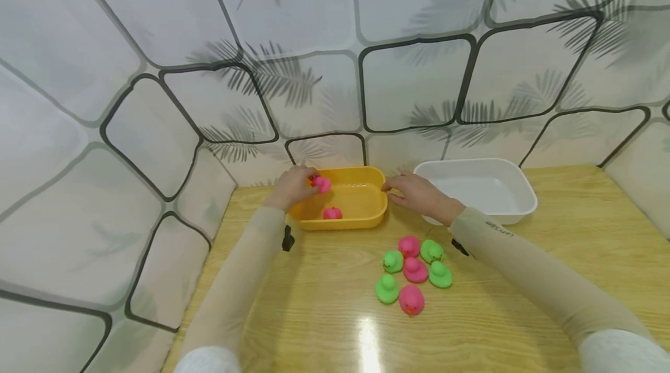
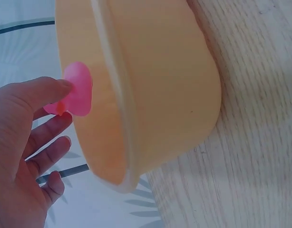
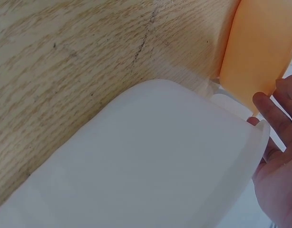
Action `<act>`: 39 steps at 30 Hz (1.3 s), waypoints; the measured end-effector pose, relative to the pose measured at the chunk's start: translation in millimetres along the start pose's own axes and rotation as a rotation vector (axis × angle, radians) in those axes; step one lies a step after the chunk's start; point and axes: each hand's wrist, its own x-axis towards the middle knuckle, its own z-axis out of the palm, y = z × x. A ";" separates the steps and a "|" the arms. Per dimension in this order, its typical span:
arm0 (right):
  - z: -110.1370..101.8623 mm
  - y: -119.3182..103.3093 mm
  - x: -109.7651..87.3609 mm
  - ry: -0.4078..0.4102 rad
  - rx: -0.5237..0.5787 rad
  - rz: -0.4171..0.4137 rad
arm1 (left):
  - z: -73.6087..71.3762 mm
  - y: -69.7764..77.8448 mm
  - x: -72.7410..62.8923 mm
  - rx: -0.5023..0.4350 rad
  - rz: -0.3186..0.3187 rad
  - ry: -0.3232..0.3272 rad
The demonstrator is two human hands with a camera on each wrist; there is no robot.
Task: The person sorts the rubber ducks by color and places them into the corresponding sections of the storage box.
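My left hand (image 1: 294,188) pinches a pink rubber duck (image 2: 79,90) between thumb and fingers, over the left end of a yellow plastic tub (image 1: 361,223). Inside the tub lies another pink duck (image 1: 332,213). At the tub's right end, the fingertips of my right hand (image 1: 416,191) touch or nearly touch its rim, with nothing else seen in them. Close by that hand stands a white plastic tub (image 3: 150,161), its near left part partly hidden by the hand in the head view.
Several loose ducks lie grouped on the wooden table (image 1: 314,303) in front of the tubs, among them a green duck (image 1: 387,289) and a pink duck (image 1: 411,299). A patterned wall (image 1: 324,93) rises right behind the tubs and along the left side.
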 end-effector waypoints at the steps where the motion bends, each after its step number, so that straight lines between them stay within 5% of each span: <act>1: -0.3 -0.4 0.1 -0.002 0.001 0.002 | -0.5 -0.1 -0.1 -0.005 -0.006 0.001; 14: -2.1 -4.2 -0.1 -0.009 0.001 0.004 | -2.4 1.7 -4.7 -0.040 -0.039 -0.013; 26: -1.8 -2.4 0.4 -0.008 0.018 0.000 | 5.1 6.7 -23.1 -0.132 0.078 0.084; 33: 1.0 -0.1 0.9 0.005 0.018 -0.017 | 9.3 22.1 -39.9 -0.218 0.116 0.064; 39: 1.9 1.2 0.8 0.009 0.010 -0.020 | 16.2 37.1 -51.2 -0.251 0.219 0.092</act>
